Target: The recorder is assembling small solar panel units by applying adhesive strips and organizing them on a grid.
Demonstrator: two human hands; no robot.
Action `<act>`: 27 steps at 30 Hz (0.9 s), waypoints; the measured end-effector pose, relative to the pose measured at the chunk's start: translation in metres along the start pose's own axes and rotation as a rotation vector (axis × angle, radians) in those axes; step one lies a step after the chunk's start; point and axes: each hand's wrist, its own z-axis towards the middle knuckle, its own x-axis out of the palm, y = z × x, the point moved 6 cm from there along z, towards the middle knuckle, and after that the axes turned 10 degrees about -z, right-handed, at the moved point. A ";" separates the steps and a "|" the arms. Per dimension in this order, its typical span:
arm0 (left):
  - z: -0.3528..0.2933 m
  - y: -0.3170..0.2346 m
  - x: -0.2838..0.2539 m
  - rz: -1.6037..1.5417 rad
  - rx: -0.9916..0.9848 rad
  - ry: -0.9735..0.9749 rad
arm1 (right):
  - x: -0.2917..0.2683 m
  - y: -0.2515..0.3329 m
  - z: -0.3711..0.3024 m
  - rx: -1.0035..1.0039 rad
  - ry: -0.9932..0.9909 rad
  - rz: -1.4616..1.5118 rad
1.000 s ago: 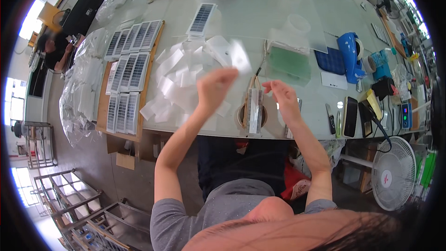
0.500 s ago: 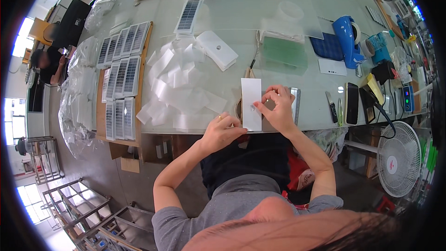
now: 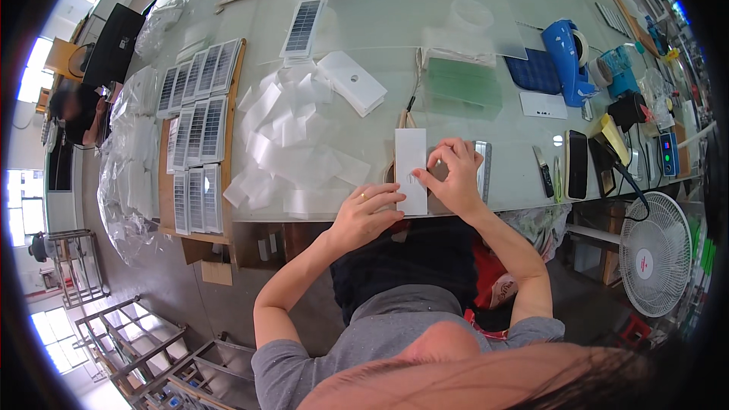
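Observation:
A narrow white rectangular panel (image 3: 411,153) lies lengthwise at the table's front edge, directly before me, with a small mark or opening around its middle. My left hand (image 3: 367,211), a ring on one finger, grips the panel's lower left edge with its fingertips. On the other side, my right hand (image 3: 458,176) has thumb and forefinger pinched together close to the small mark. Whatever sits between those fingertips is too small to make out. Beyond the panel, a stack of white pieces with a round hole (image 3: 352,82) rests on the table.
Loose translucent film strips (image 3: 277,137) heap to the left, beside a wooden board of small dark-celled panels (image 3: 199,133). Green sheets (image 3: 463,83) lie behind my hands. Rightward are a steel ruler (image 3: 483,171), a knife (image 3: 544,172), a phone (image 3: 576,165) and a blue tape dispenser (image 3: 563,61).
My left fingers have shifted slightly up and over the panel's left edge. The right hand keeps its pinch at nearly the same place. The whole view has tilted a little.

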 end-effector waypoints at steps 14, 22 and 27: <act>0.054 -0.007 -0.030 -0.094 -0.029 -0.003 | -0.044 0.065 -0.017 -0.766 -0.430 -0.663; 0.051 0.047 -0.031 -0.963 -0.839 0.114 | -0.061 0.020 0.038 0.014 0.023 0.110; 0.017 0.058 -0.017 -0.468 -1.078 0.260 | -0.018 -0.005 0.013 0.036 0.141 -0.105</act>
